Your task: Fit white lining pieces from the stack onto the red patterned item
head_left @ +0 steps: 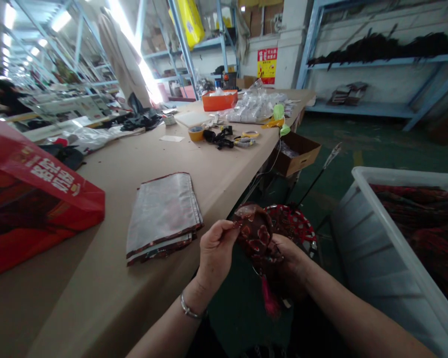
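Note:
Between my two hands is a piece of dark red patterned fabric [257,233], held up past the table's edge. My left hand [217,247] pinches its left edge between thumb and fingers. Lower on the right, my right hand [289,254] grips the same fabric, its fingertips partly hidden by the cloth. A pink tassel [271,298] hangs below; what it is fastened to is unclear. Left of my hands, a stack of folded fabric pieces [164,211], pale side up with dark red edges, lies on the table [114,278].
Behind the fabric is a round red-rimmed thing [302,221], partly hidden. A pale plastic bin [381,238] of dark red cloth stands right. A red bag [74,199] sits left on the table. Farther back are yellow tape [196,133], an orange box [220,101] and a cardboard box [302,154].

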A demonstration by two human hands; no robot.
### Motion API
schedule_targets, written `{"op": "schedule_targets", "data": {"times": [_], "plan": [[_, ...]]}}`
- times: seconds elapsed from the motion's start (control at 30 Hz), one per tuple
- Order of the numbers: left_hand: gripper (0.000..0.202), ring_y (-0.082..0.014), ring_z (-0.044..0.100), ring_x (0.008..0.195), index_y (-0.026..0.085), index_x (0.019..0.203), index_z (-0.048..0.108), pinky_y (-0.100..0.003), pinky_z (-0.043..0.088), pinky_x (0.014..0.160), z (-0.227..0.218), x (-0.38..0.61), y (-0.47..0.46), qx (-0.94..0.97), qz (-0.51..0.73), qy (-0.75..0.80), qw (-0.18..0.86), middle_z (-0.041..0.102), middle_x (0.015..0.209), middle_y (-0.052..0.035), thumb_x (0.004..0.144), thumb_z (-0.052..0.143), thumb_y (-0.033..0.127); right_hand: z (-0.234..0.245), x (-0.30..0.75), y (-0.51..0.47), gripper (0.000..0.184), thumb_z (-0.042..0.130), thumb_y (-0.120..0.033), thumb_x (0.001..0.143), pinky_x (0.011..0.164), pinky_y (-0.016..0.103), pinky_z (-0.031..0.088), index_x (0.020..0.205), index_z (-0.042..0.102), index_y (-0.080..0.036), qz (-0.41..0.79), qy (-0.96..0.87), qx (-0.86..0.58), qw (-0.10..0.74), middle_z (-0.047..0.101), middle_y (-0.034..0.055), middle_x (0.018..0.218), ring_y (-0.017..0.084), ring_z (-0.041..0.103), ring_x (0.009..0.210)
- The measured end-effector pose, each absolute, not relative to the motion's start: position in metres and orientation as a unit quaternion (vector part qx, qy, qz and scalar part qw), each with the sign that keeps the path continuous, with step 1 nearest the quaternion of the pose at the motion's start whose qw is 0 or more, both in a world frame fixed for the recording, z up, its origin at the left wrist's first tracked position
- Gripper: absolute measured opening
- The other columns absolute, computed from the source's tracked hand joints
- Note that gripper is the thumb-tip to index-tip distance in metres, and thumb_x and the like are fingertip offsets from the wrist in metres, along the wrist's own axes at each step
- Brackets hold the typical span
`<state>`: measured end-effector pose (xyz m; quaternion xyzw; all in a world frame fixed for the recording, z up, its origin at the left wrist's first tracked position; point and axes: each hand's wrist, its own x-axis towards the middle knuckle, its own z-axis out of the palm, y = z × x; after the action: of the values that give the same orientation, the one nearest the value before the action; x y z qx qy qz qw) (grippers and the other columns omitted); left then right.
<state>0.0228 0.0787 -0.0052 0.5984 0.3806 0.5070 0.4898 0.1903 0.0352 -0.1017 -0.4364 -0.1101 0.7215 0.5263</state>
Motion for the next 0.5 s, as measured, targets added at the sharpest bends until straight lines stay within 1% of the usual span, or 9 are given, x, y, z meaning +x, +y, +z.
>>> {"op": "schedule_targets", "data": {"times": [0.1, 0.13, 0.2, 0.27, 0.3, 0.33, 0.4, 0.47, 0.5], "plan": [[0.016, -0.0098, 0.057, 0.067, 0.02, 0.078, 0.054, -0.02, 0.048, 0.061, 0.006, 0.019, 0.082, 0.528, 0.561, 0.367, 0.521, 0.063, 0.077, 0.0033, 0.073, 0.068, 0.026, -0.098, 0.193, 0.04, 0.024, 0.048, -0.031, 0.089, 0.08, 0.037, 0.055, 0.097, 0.064, -0.014, 0.712, -0.111, -0.42, 0.552, 0.073, 0.0077, 0.09, 0.018, 0.069, 0.079], [0.019, -0.0093, 0.057, 0.065, 0.02, 0.077, 0.051, -0.02, 0.047, 0.057, 0.004, 0.018, 0.082, 0.503, 0.565, 0.37, 0.539, 0.062, 0.077, 0.0035, 0.072, 0.069, 0.026, -0.102, 0.194, 0.041, 0.024, 0.047, -0.031, 0.089, 0.08, 0.036, 0.054, 0.096, 0.064, -0.015, 0.695, -0.117, -0.445, 0.552, 0.073, 0.0077, 0.09, 0.018, 0.069, 0.079], [0.025, -0.0084, 0.055, 0.06, 0.02, 0.073, 0.047, -0.019, 0.046, 0.051, -0.011, 0.014, 0.077, 0.455, 0.555, 0.396, 0.573, 0.06, 0.074, 0.0046, 0.07, 0.07, 0.028, -0.118, 0.196, 0.043, 0.022, 0.046, -0.028, 0.089, 0.077, 0.036, 0.055, 0.088, 0.063, -0.014, 0.652, -0.128, -0.521, 0.536, 0.072, 0.0083, 0.079, 0.018, 0.069, 0.071], [0.026, -0.0083, 0.055, 0.058, 0.019, 0.071, 0.046, -0.019, 0.047, 0.052, -0.033, 0.007, 0.069, 0.423, 0.528, 0.432, 0.597, 0.058, 0.069, 0.0057, 0.069, 0.071, 0.028, -0.137, 0.199, 0.042, 0.022, 0.044, -0.026, 0.088, 0.073, 0.039, 0.055, 0.081, 0.061, -0.013, 0.622, -0.133, -0.575, 0.514, 0.069, 0.0093, 0.071, 0.021, 0.068, 0.066], [0.026, -0.0086, 0.056, 0.058, 0.019, 0.07, 0.047, -0.02, 0.048, 0.054, -0.043, 0.003, 0.065, 0.418, 0.51, 0.45, 0.602, 0.058, 0.067, 0.0058, 0.069, 0.071, 0.029, -0.144, 0.201, 0.04, 0.023, 0.044, -0.027, 0.088, 0.072, 0.041, 0.055, 0.082, 0.061, -0.013, 0.61, -0.14, -0.592, 0.508, 0.069, 0.0104, 0.072, 0.022, 0.068, 0.069], [0.025, -0.0088, 0.056, 0.059, 0.018, 0.07, 0.048, -0.02, 0.048, 0.055, -0.051, -0.001, 0.061, 0.421, 0.494, 0.465, 0.602, 0.058, 0.066, 0.0056, 0.069, 0.071, 0.029, -0.148, 0.204, 0.037, 0.024, 0.045, -0.029, 0.087, 0.074, 0.043, 0.055, 0.086, 0.062, -0.012, 0.593, -0.153, -0.609, 0.504, 0.07, 0.0119, 0.078, 0.024, 0.069, 0.075], [0.021, -0.0085, 0.057, 0.059, 0.018, 0.072, 0.052, -0.02, 0.048, 0.057, -0.057, -0.009, 0.056, 0.456, 0.472, 0.477, 0.585, 0.06, 0.065, 0.0049, 0.071, 0.07, 0.029, -0.146, 0.209, 0.029, 0.029, 0.051, -0.034, 0.084, 0.086, 0.045, 0.051, 0.101, 0.062, -0.014, 0.551, -0.19, -0.632, 0.51, 0.068, 0.0132, 0.104, 0.025, 0.065, 0.099], [0.017, -0.0083, 0.056, 0.059, 0.018, 0.074, 0.054, -0.02, 0.047, 0.058, -0.049, -0.012, 0.055, 0.503, 0.474, 0.465, 0.554, 0.06, 0.067, 0.0046, 0.073, 0.07, 0.026, -0.132, 0.21, 0.021, 0.046, 0.062, -0.036, 0.077, 0.102, 0.041, 0.041, 0.119, 0.057, -0.02, 0.505, -0.274, -0.626, 0.528, 0.057, 0.0094, 0.13, 0.024, 0.051, 0.122], [0.016, -0.0085, 0.056, 0.06, 0.018, 0.074, 0.054, -0.02, 0.047, 0.059, -0.04, -0.012, 0.056, 0.526, 0.48, 0.451, 0.538, 0.06, 0.067, 0.0046, 0.072, 0.07, 0.024, -0.122, 0.209, 0.018, 0.055, 0.066, -0.036, 0.074, 0.106, 0.04, 0.036, 0.126, 0.054, -0.023, 0.487, -0.331, -0.61, 0.53, 0.052, 0.0072, 0.136, 0.023, 0.045, 0.127]]}}
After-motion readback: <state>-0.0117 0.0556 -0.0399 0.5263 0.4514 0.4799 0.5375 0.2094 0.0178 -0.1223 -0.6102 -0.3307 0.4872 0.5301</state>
